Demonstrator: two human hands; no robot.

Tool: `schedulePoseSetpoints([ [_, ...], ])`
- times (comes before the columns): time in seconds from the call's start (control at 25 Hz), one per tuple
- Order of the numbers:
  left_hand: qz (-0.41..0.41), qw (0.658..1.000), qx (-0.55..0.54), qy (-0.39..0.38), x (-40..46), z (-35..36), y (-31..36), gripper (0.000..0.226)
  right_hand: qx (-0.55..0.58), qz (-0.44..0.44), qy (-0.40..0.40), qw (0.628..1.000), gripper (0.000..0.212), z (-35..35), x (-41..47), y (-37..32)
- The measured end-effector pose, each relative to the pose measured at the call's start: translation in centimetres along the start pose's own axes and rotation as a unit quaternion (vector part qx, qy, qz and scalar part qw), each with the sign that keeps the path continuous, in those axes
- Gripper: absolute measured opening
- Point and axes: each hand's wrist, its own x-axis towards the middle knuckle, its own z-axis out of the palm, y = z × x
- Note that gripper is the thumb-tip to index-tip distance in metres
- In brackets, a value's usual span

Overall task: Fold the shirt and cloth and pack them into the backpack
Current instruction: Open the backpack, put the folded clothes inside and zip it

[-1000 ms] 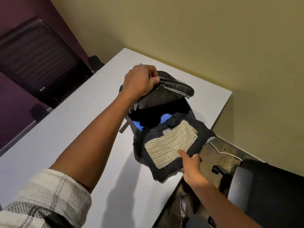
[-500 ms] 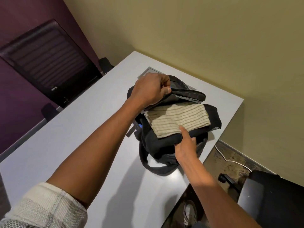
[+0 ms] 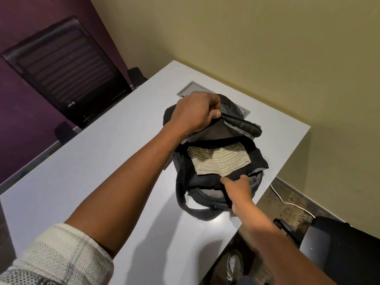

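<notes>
We see the backpack (image 3: 218, 194) upright on the white table (image 3: 102, 161), near its far right corner, mouth open toward us. Our L hand (image 3: 195, 114) is clenched round the top flap (image 3: 240, 125): fingers curled over the flap's edge, thumb tucked under, pulling it back so the opening stays wide.

In the mouth sits the folded dark shirt (image 3: 207, 179) w/ the striped cloth (image 3: 218, 161) lying flat on top of it. Both are partly inside; the shirt's right edge hangs over the bag's rim, and a small round patch shows on that corner. The cloth's far edge dips into shadow under the flap.

Our R hand (image 3: 238, 190) is at the near side of the stack. Index finger (image 3: 226, 180) is stretched out, tip touching the shirt just below the cloth's near edge. Thumb sticks up beside it. The other fingers seem tucked under the shirt's edge, but we can't tell how tight they are, since the hand is blurred & they're hidden. So: touching the shirt for sure, grip unclear.

A bag strap (image 3: 193, 208) loops out on the table on the near side. Behind the bag, a grey hatch (image 3: 189, 89) is set in the tabletop. A black chair (image 3: 67, 68) stands at the far left, another chair (image 3: 345, 249) at the lower right, a white cable (image 3: 287, 200) on the floor.
</notes>
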Motion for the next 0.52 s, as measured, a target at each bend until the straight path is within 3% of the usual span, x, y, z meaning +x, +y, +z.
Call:
schedulePoseSetpoints([
  [0.04,0.003,1.0,-0.001,-0.003,0.1,-0.1,0.0,0.011,-0.101,-0.127,0.007,0.987,0.078,-0.9,-1.3,0.8],
  [0.08,0.008,1.0,0.0,-0.008,0.2,-0.2,0.0,0.01,-0.206,-0.274,0.024,0.939,0.081,-1.3,-2.4,1.4],
  [0.12,0.012,1.0,-0.001,-0.012,0.3,-0.3,-0.1,0.01,-0.311,-0.392,0.018,0.865,0.087,-1.4,-2.5,1.5],
  [0.16,0.015,1.0,-0.005,-0.014,0.3,-0.3,-0.1,0.009,-0.411,-0.457,-0.004,0.789,0.093,-1.0,-1.5,1.4],
  [0.2,0.017,1.0,-0.01,-0.014,0.3,-0.2,-0.2,0.009,-0.492,-0.475,-0.041,0.729,0.097,-0.2,0.2,1.4],
  [0.32,0.024,0.999,-0.033,-0.024,0.4,-0.1,-0.6,0.009,-0.604,-0.446,-0.11,0.652,0.094,1.9,4.8,0.6],
  [0.44,0.043,0.996,-0.071,-0.039,0.6,-0.8,-1.3,0.01,-0.651,-0.449,-0.114,0.602,0.097,3.0,6.5,-0.1],
  [0.52,0.062,0.994,-0.077,-0.051,0.8,-1.5,-1.7,0.01,-0.645,-0.475,-0.114,0.588,0.086,3.3,7.6,-0.6],
])
